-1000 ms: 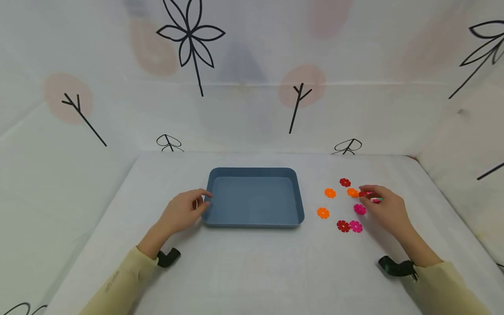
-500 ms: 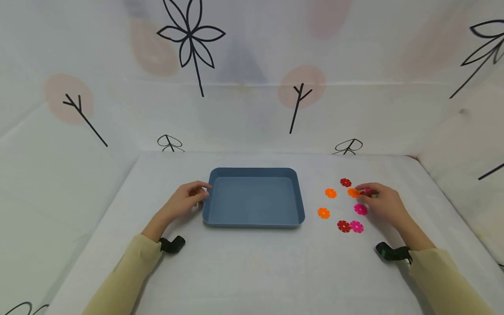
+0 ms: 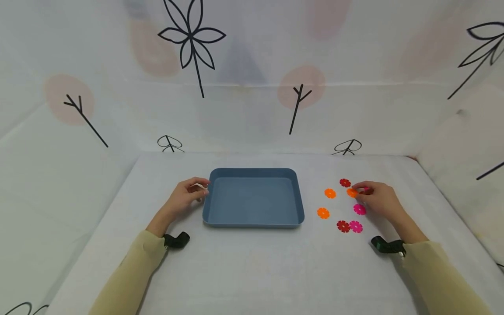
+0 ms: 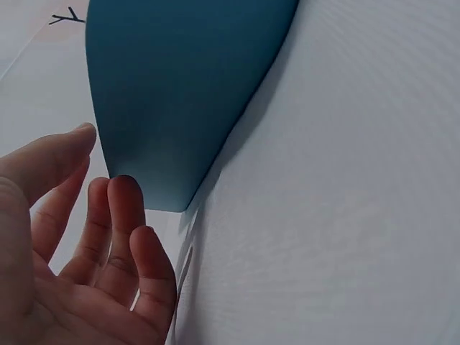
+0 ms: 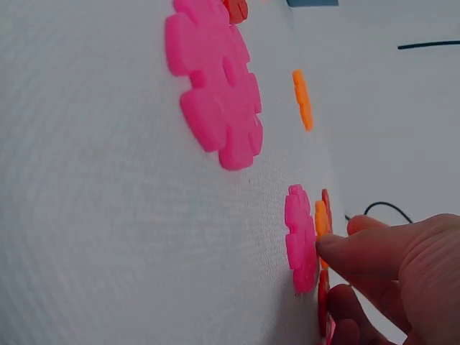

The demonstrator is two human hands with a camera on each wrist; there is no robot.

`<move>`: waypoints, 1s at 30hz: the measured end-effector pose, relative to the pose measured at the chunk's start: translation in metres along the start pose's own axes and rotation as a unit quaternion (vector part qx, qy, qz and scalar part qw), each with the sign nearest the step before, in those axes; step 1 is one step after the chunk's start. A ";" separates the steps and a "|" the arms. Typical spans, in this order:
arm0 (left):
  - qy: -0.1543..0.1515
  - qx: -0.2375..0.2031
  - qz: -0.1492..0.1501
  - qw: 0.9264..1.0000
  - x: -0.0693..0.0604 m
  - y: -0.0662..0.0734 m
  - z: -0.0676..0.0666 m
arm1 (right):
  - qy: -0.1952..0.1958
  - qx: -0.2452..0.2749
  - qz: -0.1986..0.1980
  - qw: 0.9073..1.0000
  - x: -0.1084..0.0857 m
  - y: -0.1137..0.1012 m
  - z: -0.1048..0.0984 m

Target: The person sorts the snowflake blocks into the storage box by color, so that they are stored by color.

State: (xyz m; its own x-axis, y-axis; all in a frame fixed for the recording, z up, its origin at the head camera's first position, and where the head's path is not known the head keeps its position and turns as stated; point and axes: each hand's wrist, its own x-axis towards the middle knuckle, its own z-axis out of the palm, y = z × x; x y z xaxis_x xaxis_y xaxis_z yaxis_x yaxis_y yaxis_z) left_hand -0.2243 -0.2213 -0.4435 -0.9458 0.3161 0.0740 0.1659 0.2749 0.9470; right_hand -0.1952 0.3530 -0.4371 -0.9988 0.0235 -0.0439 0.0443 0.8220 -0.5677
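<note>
A blue-grey rectangular tray lies on the white cloth. At its left rim is my left hand, thumb and fingers apart; in the left wrist view the fingertips are near the tray wall, and contact is unclear. My right hand reaches over the slotted flower-shaped plastic discs. Its thumb and index finger are at an orange disc, which lies flat; the right wrist view has the thumb tip beside this disc. A red disc is just behind. Another red piece under the hand is mostly hidden.
Two orange discs, one at the front and one farther back, lie between tray and right hand. A pink disc sits below the hand. Nearer me, a red disc touches another pink disc. Patterned cloth walls surround the table.
My right hand has shifted left, from the red disc to the orange one. My left hand has moved slightly away from me along the tray's left rim. The tray has stayed put.
</note>
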 end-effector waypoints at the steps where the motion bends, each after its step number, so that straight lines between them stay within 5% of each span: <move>1: 0.000 -0.002 0.000 1.000 0.001 -0.001 0.001 | 0.001 0.001 0.001 1.000 0.000 0.000 0.000; 18: -0.004 0.047 -0.002 0.999 0.001 -0.012 0.002 | -0.056 -0.015 0.017 0.998 0.012 -0.012 -0.007; 30: -0.017 0.002 0.033 0.999 0.000 -0.016 0.003 | -0.045 -0.049 0.014 0.998 0.014 -0.016 -0.008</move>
State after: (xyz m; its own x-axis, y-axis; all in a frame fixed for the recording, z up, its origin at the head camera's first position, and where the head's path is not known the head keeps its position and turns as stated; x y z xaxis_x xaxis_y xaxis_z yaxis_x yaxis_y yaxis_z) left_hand -0.2264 -0.2227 -0.4594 -0.9232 0.3635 0.1248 0.2281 0.2566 0.9392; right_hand -0.2098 0.3447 -0.4221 -0.9908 -0.0002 -0.1355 0.0657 0.8739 -0.4816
